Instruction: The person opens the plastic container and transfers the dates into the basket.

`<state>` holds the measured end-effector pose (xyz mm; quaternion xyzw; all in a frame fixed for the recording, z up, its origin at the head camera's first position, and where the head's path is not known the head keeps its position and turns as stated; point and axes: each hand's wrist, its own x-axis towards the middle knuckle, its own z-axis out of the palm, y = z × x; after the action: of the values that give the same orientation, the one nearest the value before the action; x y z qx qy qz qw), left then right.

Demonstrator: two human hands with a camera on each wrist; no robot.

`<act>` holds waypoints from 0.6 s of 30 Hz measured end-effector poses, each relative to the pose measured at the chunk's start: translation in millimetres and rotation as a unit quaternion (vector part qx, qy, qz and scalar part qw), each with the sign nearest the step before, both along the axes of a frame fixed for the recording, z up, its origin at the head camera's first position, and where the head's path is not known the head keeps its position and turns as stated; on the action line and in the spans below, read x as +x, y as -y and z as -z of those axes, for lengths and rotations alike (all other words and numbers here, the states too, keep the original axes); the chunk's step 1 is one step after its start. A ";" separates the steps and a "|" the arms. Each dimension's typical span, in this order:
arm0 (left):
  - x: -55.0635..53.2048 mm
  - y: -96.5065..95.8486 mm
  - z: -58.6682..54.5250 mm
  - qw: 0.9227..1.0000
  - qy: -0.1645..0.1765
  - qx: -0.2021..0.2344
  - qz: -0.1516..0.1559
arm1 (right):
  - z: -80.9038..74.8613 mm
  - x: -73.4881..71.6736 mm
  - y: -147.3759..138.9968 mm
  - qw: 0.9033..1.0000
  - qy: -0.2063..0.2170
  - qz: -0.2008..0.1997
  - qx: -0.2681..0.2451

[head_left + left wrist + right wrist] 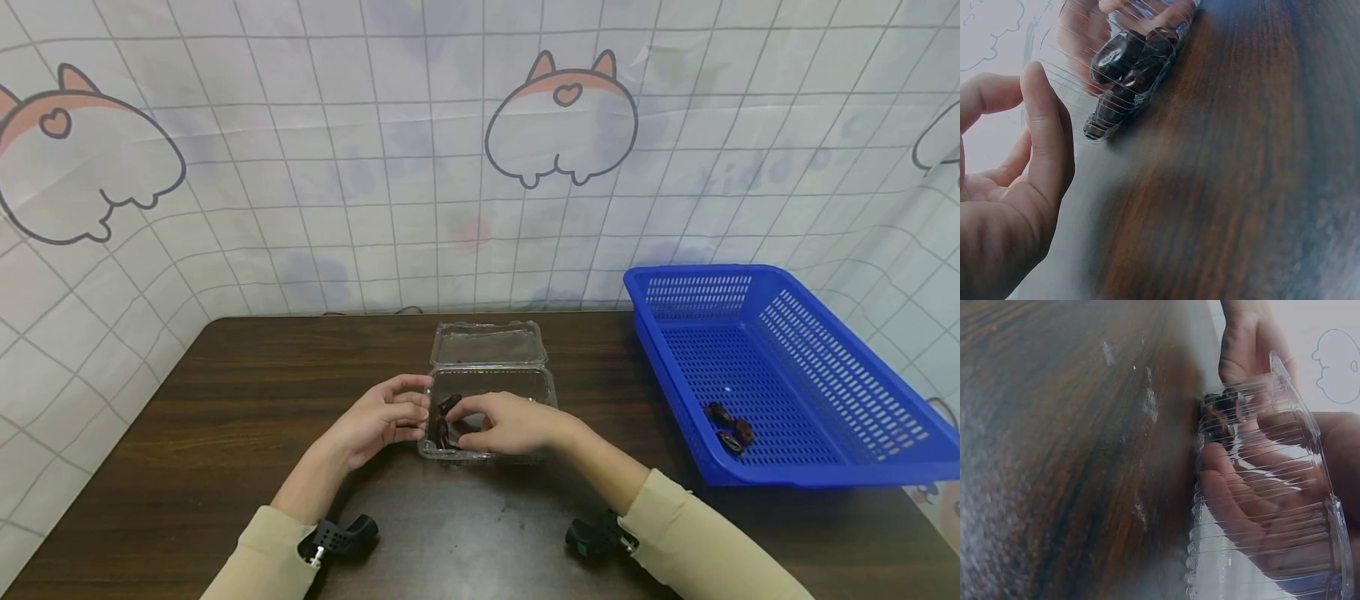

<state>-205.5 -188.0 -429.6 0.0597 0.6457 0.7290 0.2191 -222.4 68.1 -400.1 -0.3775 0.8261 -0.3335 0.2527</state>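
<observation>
A clear plastic clamshell box (491, 379) lies on the table with its lid folded back. Several dark, glossy dates (1116, 75) are gathered at its left end, one (450, 404) leaning up by the wall. My right hand (510, 423) reaches into the box, its thumb and index finger spread apart beside these dates. The index fingertip is right at the leaning date. Along the box's left rim, my left hand (384, 419) rests its extended fingers. Through the ribbed wall, the right wrist view shows the right fingers (1229, 494) low in the box.
To the right stands a large blue plastic basket (675, 375) with several dates (727, 429) near its left side. A dark wooden table (225, 400) runs back to a fabric backdrop (420, 167) printed with a grid and cartoon animals.
</observation>
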 end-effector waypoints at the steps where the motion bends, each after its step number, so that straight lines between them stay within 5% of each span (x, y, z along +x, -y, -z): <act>1: 0.0 0.0 0.1 1.000 0.001 0.001 0.000 | 0.2 -0.2 0.2 1.000 0.000 -0.002 0.001; 18: -0.3 0.3 1.1 1.000 0.000 0.006 -0.002 | 1.7 -1.9 1.6 0.999 0.011 0.010 -0.029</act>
<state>-205.8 -188.4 -430.7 0.0599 0.6410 0.7336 0.2176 -224.3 66.5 -401.8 -0.3732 0.8169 -0.3639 0.2471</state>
